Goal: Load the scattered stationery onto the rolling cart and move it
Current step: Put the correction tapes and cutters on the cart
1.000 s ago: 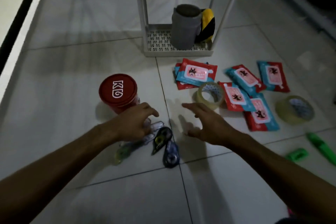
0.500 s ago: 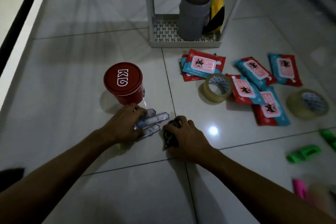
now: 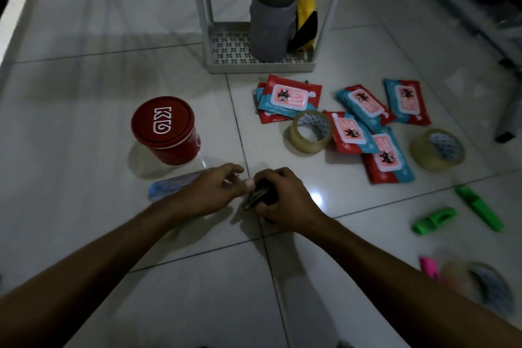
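On the tiled floor my right hand (image 3: 285,200) is closed around dark correction-tape dispensers (image 3: 255,196). My left hand (image 3: 210,192) touches them from the left, fingers pinched at their tip. A pale blue dispenser (image 3: 169,185) lies under my left hand's back. A red lidded tub (image 3: 165,130) stands just beyond. The white rolling cart (image 3: 260,66) stands further back, its bottom shelf holding a grey roll (image 3: 271,25) and yellow-black tape (image 3: 306,22).
Several red-and-teal wipe packs (image 3: 289,97) lie in front of the cart with two clear tape rolls (image 3: 310,131) (image 3: 437,150). Green highlighters (image 3: 435,220) (image 3: 478,207), a pink marker (image 3: 429,267) and another blurred tape roll (image 3: 480,288) lie at the right.
My right hand came left from the tape roll and closed on the dark dispensers. My left hand slid right to meet it, uncovering a blue dispenser. The camera moved closer.
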